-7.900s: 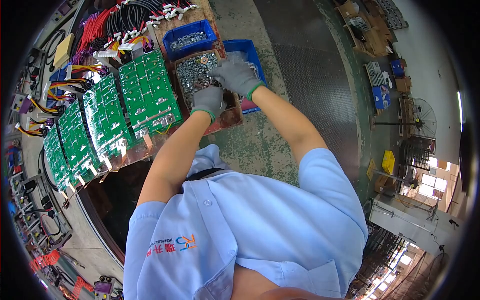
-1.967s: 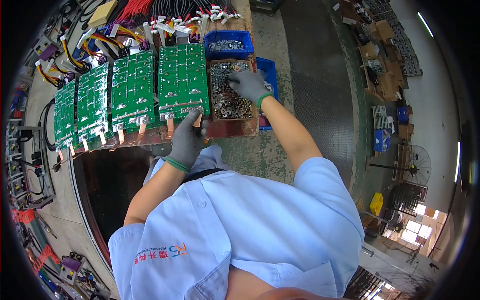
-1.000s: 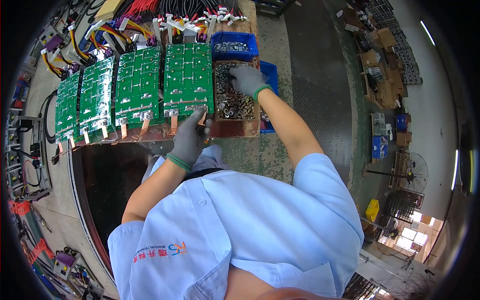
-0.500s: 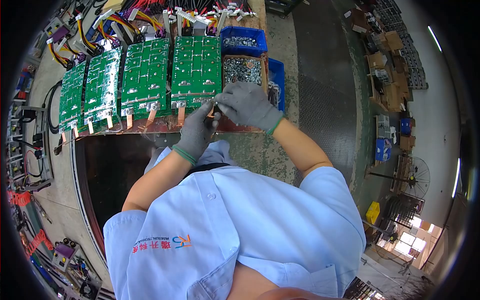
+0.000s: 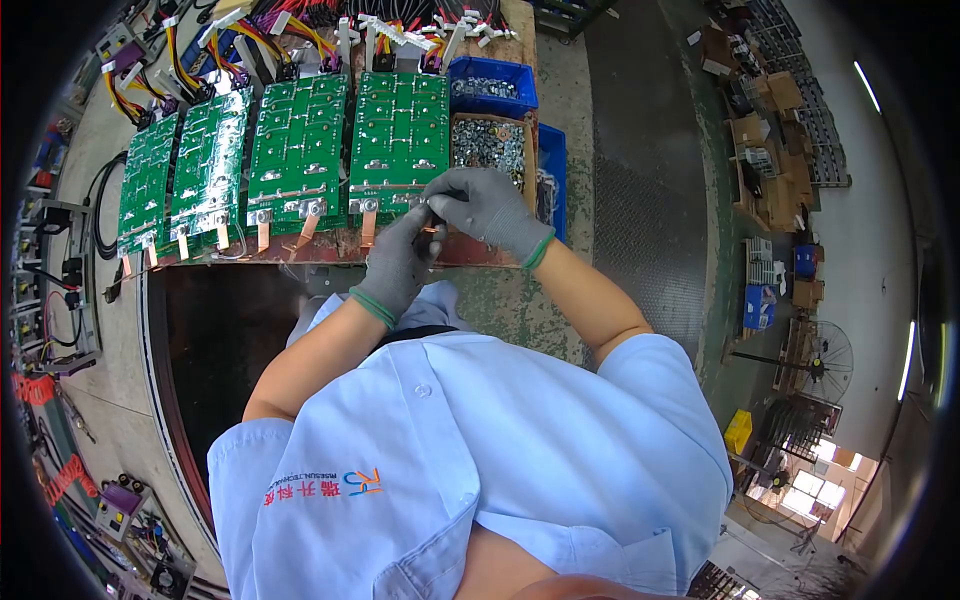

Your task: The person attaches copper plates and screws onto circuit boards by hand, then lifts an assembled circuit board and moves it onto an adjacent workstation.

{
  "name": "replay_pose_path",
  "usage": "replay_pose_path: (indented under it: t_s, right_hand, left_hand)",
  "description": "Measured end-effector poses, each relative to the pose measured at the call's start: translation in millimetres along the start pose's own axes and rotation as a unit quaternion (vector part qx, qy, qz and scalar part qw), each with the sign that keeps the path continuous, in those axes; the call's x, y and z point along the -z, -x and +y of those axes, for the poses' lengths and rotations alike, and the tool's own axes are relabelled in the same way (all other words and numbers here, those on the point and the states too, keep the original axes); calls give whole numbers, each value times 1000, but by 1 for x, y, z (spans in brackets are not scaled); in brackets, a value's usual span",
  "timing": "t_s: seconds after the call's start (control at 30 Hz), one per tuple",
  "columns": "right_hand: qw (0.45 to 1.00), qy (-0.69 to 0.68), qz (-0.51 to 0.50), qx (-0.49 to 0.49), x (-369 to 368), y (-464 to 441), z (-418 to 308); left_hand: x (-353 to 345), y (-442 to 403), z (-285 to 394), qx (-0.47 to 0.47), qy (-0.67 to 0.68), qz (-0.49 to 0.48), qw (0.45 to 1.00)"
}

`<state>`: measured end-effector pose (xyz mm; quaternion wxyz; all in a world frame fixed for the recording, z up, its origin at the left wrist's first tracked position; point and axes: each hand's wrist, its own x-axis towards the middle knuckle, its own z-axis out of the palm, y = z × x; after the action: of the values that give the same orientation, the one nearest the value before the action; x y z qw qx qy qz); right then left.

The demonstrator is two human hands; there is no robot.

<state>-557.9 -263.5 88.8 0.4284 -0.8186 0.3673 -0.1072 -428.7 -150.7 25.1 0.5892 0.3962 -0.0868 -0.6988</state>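
Note:
Both my hands wear grey knitted gloves with green cuffs. They meet at the front right corner of the nearest green circuit board [image 5: 400, 130]. My left hand [image 5: 398, 265] is closed, its fingertips around a copper strip [image 5: 430, 230] at that corner. My right hand [image 5: 490, 212] pinches thumb and forefinger together just above the strip. A small shiny piece may be at its fingertips, too small and hidden to name. A second copper strip [image 5: 368, 230] sticks out from the board's front edge, left of my hands.
More green boards [image 5: 295, 140] with copper strips stand in a row to the left, wired connectors [image 5: 300, 35] behind them. Right of the nearest board are a blue bin [image 5: 530, 80] and a cardboard box of small metal hardware [image 5: 487, 142]. Another blue bin [image 5: 553, 150] stands beyond the table edge.
The view has shifted slightly, so the boards and bins sit a little further right. My right hand has turned slightly, its fingers more curled over the corner; my left hand stays closed there.

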Motion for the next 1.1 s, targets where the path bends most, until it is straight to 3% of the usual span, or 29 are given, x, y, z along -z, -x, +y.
replay_pose_path:
  t_s: [0.1, 0.17, 0.3, 0.37, 0.4, 0.47, 0.6, 0.63, 0.67, 0.8, 0.83, 0.9, 1.1]
  right_hand:
    - [998, 66, -2, -13, 1, -2, -9]
    - [998, 51, 14, -31, 0, -2, -12]
    - [994, 109, 0, 14, 1, 0, -10]
    - [976, 179, 35, 117, 0, 4, -5]
    - [976, 180, 35, 117, 1, 5, -4]
    - [975, 195, 13, 109, 4, 7, -8]
    - [967, 224, 15, 124, 4, 5, -8]
    - [958, 253, 22, 132, 3, 6, -7]
    - [949, 282, 30, 140, 2, 6, -6]
    - [915, 348, 59, 197, 1, 8, -7]
    - [918, 331, 69, 209, 0, 8, -3]
    - [920, 313, 78, 223, -3, 7, 3]
    - [935, 287, 95, 183, -2, 7, -3]
  left_hand:
    - [0, 4, 0, -48, -59, -14, 997]
    - [-3, 9, 2, -148, -253, -29, 956]
    - [9, -1, -6, -102, -165, -40, 980]
    - [11, -4, -7, -70, -96, -36, 992]
    - [11, -5, -7, -60, -72, -35, 995]
    - [12, -3, -6, -113, -219, -58, 968]
    - [12, -3, -8, -87, -133, -52, 986]
    - [11, 0, -4, -176, -306, -45, 934]
    - [10, 3, -3, -258, -467, -37, 845]
    - [5, 1, -6, -244, -410, -30, 878]
    - [4, -1, -5, -152, -233, -20, 960]
    - [3, -3, -4, -54, -45, -9, 997]
    - [0, -1, -2, -52, -88, 8, 995]
